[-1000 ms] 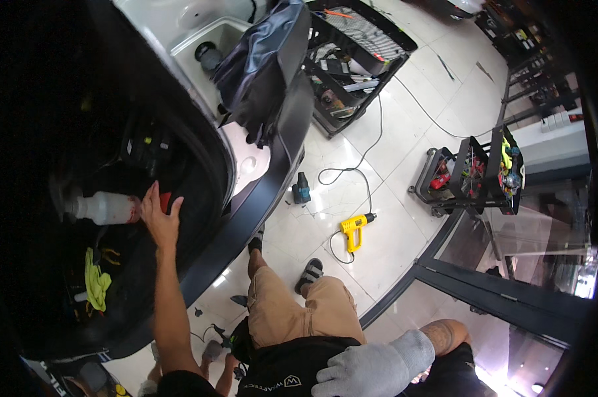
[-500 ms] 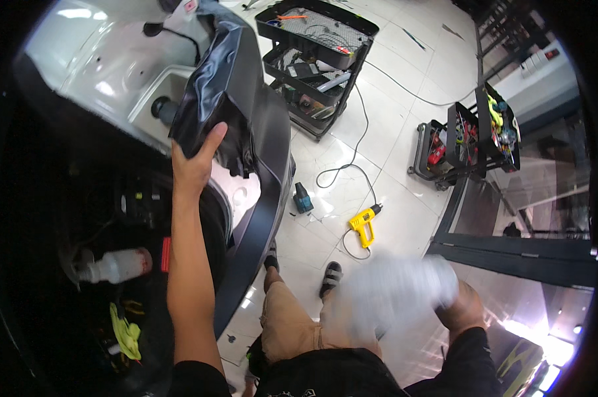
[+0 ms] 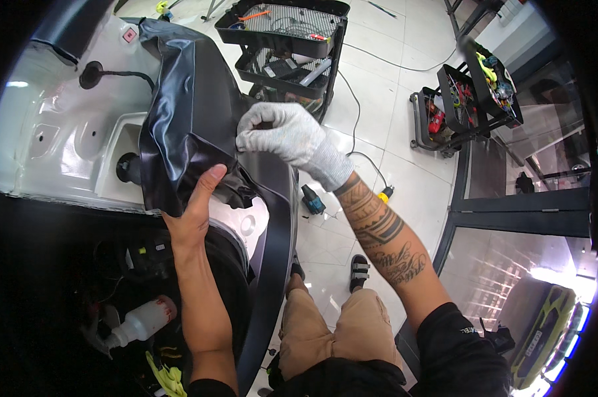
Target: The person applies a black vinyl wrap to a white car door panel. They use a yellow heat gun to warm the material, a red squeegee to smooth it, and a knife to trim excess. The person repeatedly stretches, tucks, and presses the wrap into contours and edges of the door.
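Note:
My left hand [image 3: 192,215], bare, grips the lower part of a dark satin sheet [image 3: 183,99], thumb on its face. The sheet is creased and draped over a vehicle's grey-black panel [image 3: 276,258]. My right hand [image 3: 279,135], in a pale grey glove, pinches at the sheet's right side, its fingertips curled together. Left of the sheet is the white inner bodywork [image 3: 61,132] with a recessed well. Below that, in the dark cavity, lie a white spray bottle [image 3: 143,321] and a yellow-green cloth or glove [image 3: 167,377].
Two black tool carts [image 3: 282,30] [image 3: 458,99] stand ahead and to the right. A dark teal tool [image 3: 313,200] lies on the tiled floor; a yellow heat gun [image 3: 385,195] with a cord is mostly behind my right arm. Glass panels with dark frames [image 3: 517,212] run along the right.
My left hand went from beside the bottle up onto the sheet. My gloved right hand has risen from near my waist to the sheet. The view has shifted toward the bodywork.

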### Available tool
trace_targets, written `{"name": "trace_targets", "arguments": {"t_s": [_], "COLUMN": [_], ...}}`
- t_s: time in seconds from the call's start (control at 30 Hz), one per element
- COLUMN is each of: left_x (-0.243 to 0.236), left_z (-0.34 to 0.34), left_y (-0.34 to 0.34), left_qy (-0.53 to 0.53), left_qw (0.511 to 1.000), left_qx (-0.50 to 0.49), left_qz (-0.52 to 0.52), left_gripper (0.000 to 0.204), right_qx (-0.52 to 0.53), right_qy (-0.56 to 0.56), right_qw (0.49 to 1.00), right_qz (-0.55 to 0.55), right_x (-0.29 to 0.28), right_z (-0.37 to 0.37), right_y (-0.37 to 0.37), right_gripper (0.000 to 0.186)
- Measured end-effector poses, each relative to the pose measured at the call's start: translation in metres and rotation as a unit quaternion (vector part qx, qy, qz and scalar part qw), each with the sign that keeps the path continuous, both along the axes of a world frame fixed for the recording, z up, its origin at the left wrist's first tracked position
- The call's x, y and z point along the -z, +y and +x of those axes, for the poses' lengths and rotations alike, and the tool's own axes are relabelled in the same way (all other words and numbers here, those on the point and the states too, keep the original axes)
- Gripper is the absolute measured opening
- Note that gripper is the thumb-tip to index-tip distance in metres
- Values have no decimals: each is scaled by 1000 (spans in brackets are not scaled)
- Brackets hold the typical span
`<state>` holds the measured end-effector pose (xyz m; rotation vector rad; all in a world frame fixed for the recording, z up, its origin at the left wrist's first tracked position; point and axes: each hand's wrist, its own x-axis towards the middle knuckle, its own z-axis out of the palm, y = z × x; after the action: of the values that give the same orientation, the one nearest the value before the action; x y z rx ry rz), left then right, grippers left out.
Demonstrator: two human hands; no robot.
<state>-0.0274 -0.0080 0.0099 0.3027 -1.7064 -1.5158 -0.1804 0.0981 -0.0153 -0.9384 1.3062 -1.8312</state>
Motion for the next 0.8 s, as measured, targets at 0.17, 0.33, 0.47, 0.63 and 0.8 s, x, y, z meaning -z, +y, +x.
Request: {"name": "trace_targets", "arguments": {"t_s": [0.17,0.33,0.47,0.63,0.8], "left_x": [7,3,-3,3,17], "left_z": [1,10,8,9,17], "left_y": [2,8,18,18,2], "left_qy": [15,-59,-60,-41,-72], "left_qw": [999,996,995,990,964], "left_qx": [-20,-66,-38,-39,-39], "left_qz": [32,35,75,133,251], "left_gripper": [59,66,67,63,59], "right_qx": [-20,-17,-37,-38,-29], "right_qy": [86,37,-27,20,53], "right_qw": [994,998,998,999,997], "right_qz": [68,43,33,22,57], "right_x": [-16,-6,3,7,3], "right_z": [-11,-2,-1,0,1], "right_y": [2,2,1,5,8], "right_gripper": [10,10,10,13,14]}}
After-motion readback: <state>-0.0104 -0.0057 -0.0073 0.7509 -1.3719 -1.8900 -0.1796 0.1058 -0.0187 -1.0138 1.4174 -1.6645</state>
